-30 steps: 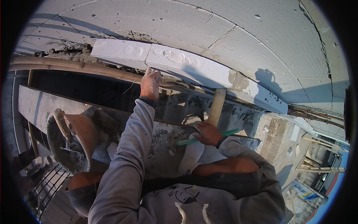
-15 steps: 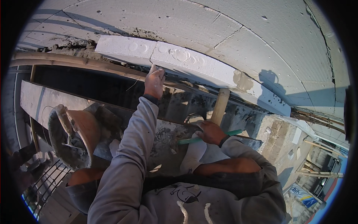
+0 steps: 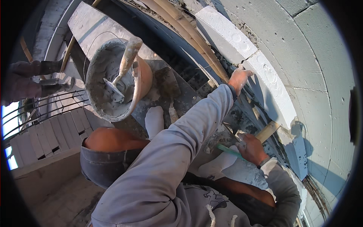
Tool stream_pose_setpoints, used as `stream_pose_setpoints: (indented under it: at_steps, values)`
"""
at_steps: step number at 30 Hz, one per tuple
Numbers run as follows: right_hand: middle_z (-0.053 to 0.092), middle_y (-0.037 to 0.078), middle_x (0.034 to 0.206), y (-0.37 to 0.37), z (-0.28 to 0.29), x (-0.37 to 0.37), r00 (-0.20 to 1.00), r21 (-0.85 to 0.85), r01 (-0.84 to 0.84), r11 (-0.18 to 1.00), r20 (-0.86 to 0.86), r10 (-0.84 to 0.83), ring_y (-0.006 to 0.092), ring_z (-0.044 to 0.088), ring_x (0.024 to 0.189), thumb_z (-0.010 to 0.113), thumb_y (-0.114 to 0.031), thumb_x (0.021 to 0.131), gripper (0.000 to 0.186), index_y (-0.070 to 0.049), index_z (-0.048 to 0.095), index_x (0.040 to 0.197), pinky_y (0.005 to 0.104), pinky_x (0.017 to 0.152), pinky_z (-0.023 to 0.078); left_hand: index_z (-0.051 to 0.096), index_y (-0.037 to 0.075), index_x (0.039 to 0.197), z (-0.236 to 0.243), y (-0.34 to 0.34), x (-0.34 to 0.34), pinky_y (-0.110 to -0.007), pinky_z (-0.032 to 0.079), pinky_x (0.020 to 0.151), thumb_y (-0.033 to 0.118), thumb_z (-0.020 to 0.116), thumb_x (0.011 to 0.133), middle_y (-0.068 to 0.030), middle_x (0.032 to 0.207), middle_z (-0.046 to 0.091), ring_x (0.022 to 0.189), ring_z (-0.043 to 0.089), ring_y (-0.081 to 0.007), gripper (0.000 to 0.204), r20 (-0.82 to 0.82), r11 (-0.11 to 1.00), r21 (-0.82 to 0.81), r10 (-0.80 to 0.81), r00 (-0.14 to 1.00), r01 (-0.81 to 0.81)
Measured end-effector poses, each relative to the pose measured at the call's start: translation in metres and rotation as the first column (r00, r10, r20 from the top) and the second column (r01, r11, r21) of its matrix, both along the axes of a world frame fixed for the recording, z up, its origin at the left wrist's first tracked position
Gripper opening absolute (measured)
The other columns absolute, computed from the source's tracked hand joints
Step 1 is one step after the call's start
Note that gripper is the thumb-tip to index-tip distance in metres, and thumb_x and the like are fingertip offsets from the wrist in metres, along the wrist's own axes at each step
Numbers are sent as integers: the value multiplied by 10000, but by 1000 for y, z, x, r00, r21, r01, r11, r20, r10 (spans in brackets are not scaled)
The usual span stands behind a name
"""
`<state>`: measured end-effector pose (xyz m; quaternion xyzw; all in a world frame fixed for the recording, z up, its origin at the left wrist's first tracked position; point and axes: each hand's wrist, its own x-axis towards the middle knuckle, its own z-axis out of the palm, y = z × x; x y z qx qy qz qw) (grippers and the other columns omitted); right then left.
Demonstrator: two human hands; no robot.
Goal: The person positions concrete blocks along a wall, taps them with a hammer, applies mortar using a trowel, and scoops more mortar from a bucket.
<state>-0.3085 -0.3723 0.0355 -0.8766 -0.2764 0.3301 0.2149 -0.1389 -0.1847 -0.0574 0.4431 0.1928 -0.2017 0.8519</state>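
My left hand (image 3: pixel 239 78) reaches forward to the front edge of a row of white blocks (image 3: pixel 264 73), near the joint between two of them. Its fingertips are apart and seem to touch the edge; they hold nothing that I can see. Closer to me, my right hand (image 3: pixel 251 148) is curled around a green strip (image 3: pixel 229 151), which partly disappears beneath it. The strip crosses above my socked foot (image 3: pixel 218 165). Left of my arm sits an orange bucket (image 3: pixel 145 79) of grey mortar (image 3: pixel 106 96), with a trowel (image 3: pixel 127 56) resting in it.
Bamboo poles (image 3: pixel 185 28) run along the wall of pale blocks (image 3: pixel 317 68). A board (image 3: pixel 94 23) lies beside a dark gap. Another person's boots (image 3: pixel 56 86) stand at left, near a metal grid (image 3: pixel 62 101) and stacked grey blocks (image 3: pixel 51 132).
My view has swung left, so the bucket appears larger and the wall lies farther right. My left hand stays by the block joint, and my right hand stays at the green strip.
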Motion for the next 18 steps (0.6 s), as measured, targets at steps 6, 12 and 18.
stream_pose_setpoints:
  at_steps: [6, 12, 18]
  values:
    - [611, 186, 1185, 149, -77, -12, 989, 219, 12, 976, -145, 21, 361, 597, 1064, 644, -273, 850, 374, -45, 608, 1145, 391, 878, 509, 366, -61, 1296, -9, 15, 7, -430, 209, 1134, 128, 532, 879, -237, 1389, 396, 1343, 357, -324, 487, 42, 974, 97, -209, 977, 204]
    - [578, 181, 1239, 217, -145, -35, 950, 316, 308, 898, -152, -272, 328, 557, 1131, 649, -277, 852, 417, -55, 574, 1197, 385, 935, 471, 68, -112, 1465, 7, 20, 14, -437, 192, 1163, 105, 516, 895, -262, 1475, 297, 1398, 287, -342, 757, -63, 956, 34, -287, 956, 290]
    - [539, 175, 1305, 240, -202, -40, 875, 515, 477, 712, -202, -440, 289, 509, 1212, 655, -281, 855, 473, -66, 533, 1258, 378, 1003, 425, 142, -102, 1461, 2, 34, 11, -434, 169, 1165, 137, 511, 899, -228, 1485, 313, 1410, 274, -321, 713, -63, 955, 46, -291, 955, 295]
